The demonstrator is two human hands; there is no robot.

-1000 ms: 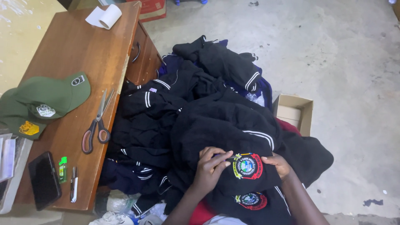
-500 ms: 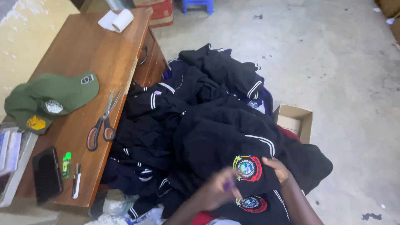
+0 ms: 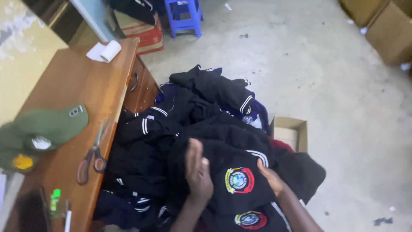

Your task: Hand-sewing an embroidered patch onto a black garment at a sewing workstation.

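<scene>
The left hand (image 3: 198, 171) was blurred, its fingers seen stretched open above the black garment (image 3: 234, 172) on the clothes pile (image 3: 180, 129). The right hand (image 3: 269, 177) was partly hidden, its fingers pinched on the garment's edge beside the round badge (image 3: 239, 180).

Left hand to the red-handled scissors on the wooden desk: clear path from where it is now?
Probably yes. The left hand rests on the black garment with a round embroidered badge, holding nothing. The red-handled scissors lie in the open on the wooden desk to its left, uncovered; only the low pile of dark clothes lies between.
</scene>
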